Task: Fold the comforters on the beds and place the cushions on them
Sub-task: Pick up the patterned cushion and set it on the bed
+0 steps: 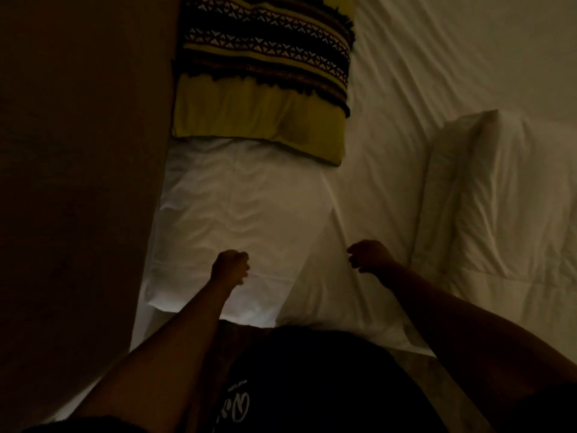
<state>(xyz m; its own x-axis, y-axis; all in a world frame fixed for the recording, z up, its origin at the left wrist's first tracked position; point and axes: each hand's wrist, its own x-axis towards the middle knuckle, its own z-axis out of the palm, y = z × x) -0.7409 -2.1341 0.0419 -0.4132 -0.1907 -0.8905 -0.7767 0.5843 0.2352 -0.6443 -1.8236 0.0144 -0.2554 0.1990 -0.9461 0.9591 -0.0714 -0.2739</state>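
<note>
We see both hands, left hand (230, 267) and right hand (368, 257), curled with grip contents unclear, above the soft, limp white comforter (243, 214) on the bed, best taken at its edges.

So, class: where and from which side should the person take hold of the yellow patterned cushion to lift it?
Probably by the plain yellow near edge of the cushion, coming from the person's own side. That edge lies closest to both hands, left hand and right hand, while the far end runs out of frame and the left flank sits against a dark panel.
</note>
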